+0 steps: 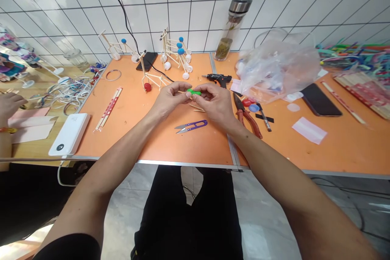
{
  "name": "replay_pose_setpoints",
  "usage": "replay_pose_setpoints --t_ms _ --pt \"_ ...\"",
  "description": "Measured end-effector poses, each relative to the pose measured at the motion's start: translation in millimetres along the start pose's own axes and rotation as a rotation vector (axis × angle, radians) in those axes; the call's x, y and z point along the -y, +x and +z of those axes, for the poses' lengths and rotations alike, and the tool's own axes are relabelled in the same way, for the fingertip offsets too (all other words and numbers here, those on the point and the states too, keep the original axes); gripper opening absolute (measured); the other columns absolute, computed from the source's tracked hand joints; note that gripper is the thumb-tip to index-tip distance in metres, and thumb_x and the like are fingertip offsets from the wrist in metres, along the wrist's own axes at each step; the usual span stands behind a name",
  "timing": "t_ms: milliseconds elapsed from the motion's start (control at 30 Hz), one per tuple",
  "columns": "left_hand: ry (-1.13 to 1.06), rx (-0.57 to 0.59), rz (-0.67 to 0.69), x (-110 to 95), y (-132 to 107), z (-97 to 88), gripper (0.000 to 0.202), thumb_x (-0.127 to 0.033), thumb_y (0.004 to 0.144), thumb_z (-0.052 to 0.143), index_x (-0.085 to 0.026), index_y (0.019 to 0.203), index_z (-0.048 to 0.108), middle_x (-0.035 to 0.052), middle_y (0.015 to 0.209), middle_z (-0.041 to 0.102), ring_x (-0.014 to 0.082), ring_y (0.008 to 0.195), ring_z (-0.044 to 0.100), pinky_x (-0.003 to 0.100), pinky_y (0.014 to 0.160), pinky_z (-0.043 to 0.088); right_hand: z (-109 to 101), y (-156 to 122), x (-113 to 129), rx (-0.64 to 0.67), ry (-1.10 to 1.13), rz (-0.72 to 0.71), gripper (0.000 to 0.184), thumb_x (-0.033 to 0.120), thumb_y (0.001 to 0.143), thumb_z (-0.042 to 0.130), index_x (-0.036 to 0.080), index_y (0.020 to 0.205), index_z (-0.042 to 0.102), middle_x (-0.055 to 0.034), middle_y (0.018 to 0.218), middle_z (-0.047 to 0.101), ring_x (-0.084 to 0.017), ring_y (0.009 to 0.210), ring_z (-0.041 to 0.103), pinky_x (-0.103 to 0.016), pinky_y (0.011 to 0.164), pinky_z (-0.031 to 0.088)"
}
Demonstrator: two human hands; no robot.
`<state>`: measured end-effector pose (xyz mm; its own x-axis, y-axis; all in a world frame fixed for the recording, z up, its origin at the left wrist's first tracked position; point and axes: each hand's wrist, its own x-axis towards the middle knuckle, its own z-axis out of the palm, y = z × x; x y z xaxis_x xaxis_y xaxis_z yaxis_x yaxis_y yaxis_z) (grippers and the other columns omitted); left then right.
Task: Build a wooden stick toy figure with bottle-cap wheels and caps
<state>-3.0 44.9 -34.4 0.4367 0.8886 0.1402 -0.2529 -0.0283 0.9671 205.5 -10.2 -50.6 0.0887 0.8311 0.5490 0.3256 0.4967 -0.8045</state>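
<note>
Between my two hands, above the orange table [128,138], is a small bright green piece [194,92]; its exact kind is partly hidden by my fingers. My left hand [172,98] pinches its left side with thumb and fingertips. From the other side, my right hand [215,105] grips it with thumb and forefinger. Below them lie purple thread snips [191,126], blades pointing left. A few short wooden sticks [197,108] show under the hands. Just left of my left hand stands a stick frame with a red ball [147,87].
Behind stand stick models with blue balls [180,51] and a glass tea bottle [227,38]. To the right are a glue gun [217,78], pliers [246,115], a plastic bag [277,65] and a phone [321,100]. At left, a power bank [69,135] lies near another person's hand [10,107].
</note>
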Motion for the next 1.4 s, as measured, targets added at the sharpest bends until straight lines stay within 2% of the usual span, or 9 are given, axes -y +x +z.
replay_pose_setpoints --t_ms 133,267,433,600,767,967,1167,1267,1400 --pt "0.031 0.022 0.076 7.2 6.1 -5.3 0.073 -0.064 0.064 0.129 -0.021 0.109 0.09 0.0016 0.105 0.09 0.0144 0.09 0.084 0.032 0.092 0.071 1.4 3.9 -2.6 0.014 0.049 0.084 0.018 0.043 0.096 0.094 0.027 0.105 0.092 -0.0039 0.101 0.092 -0.023 0.087 0.081 -0.038 0.079 0.066" --pt "0.056 0.006 0.1 8.8 9.9 -8.6 0.071 -0.063 0.064 0.129 -0.021 0.105 0.091 0.0016 0.099 0.088 0.0146 0.091 0.082 0.031 0.092 0.068 0.0 8.9 -8.1 0.048 0.066 0.116 0.024 0.044 0.091 0.098 0.026 0.106 0.093 -0.0031 0.101 0.092 -0.023 0.087 0.08 -0.039 0.084 0.068" --pt "0.092 0.011 0.087 -1.9 14.4 -6.2 0.065 -0.054 0.067 0.13 -0.019 0.103 0.089 0.0029 0.094 0.088 0.0153 0.087 0.082 0.032 0.09 0.067 -5.5 18.6 -2.3 0.087 0.146 0.177 0.032 0.05 0.088 0.104 0.027 0.105 0.09 -0.003 0.104 0.092 -0.024 0.094 0.086 -0.041 0.091 0.074" --pt "0.116 0.02 0.095 -16.6 26.1 -3.2 0.06 -0.048 0.071 0.129 -0.019 0.103 0.087 0.0031 0.096 0.089 0.0163 0.087 0.083 0.031 0.088 0.067 -4.4 42.1 2.7 0.092 0.174 0.166 0.037 0.051 0.084 0.108 0.026 0.1 0.086 -0.0021 0.095 0.088 -0.023 0.088 0.086 -0.04 0.087 0.076" --pt "0.141 -0.067 0.082 -23.0 35.6 2.2 0.059 -0.046 0.069 0.129 -0.02 0.099 0.086 0.0022 0.094 0.089 0.0161 0.085 0.082 0.031 0.086 0.066 1.7 59.8 -9.9 0.089 0.227 0.153 0.037 0.048 0.081 0.109 0.027 0.096 0.082 0.0 0.088 0.084 -0.02 0.081 0.081 -0.038 0.079 0.075" --pt "0.114 -0.094 0.083 -14.5 29.6 7.1 0.057 -0.041 0.07 0.128 -0.021 0.103 0.086 0.0005 0.095 0.088 0.0161 0.086 0.081 0.031 0.086 0.065 5.4 49.5 -19.6 0.068 0.204 0.121 0.042 0.057 0.086 0.11 0.028 0.097 0.081 -0.0028 0.094 0.086 -0.024 0.089 0.086 -0.044 0.087 0.08" --pt "0.057 -0.083 0.069 -8.6 21.9 9.0 0.056 -0.043 0.072 0.127 -0.02 0.102 0.086 0.0011 0.096 0.089 0.0188 0.087 0.085 0.036 0.093 0.07 5.3 41.3 -23.5 0.059 0.231 0.088 0.042 0.057 0.086 0.112 0.028 0.096 0.083 -0.0025 0.091 0.084 -0.024 0.082 0.084 -0.043 0.08 0.077" --pt "0.036 -0.092 0.049 -6.3 21.3 6.3 0.049 -0.037 0.076 0.125 -0.019 0.102 0.087 0.0021 0.097 0.091 0.0174 0.088 0.085 0.034 0.092 0.07 4.3 38.6 -24.0 0.078 0.21 0.077 0.04 0.057 0.09 0.109 0.028 0.104 0.086 -0.0034 0.098 0.088 -0.024 0.086 0.085 -0.042 0.083 0.077" --pt "0.011 -0.111 0.005 -5.1 21.7 1.1 0.042 -0.035 0.082 0.122 -0.019 0.101 0.088 0.0015 0.094 0.092 0.0124 0.08 0.081 0.028 0.084 0.068 2.0 34.0 -22.7 0.079 0.077 0.013 0.045 0.057 0.089 0.107 0.029 0.12 0.091 -0.0064 0.124 0.093 -0.024 0.101 0.085 -0.042 0.093 0.077"
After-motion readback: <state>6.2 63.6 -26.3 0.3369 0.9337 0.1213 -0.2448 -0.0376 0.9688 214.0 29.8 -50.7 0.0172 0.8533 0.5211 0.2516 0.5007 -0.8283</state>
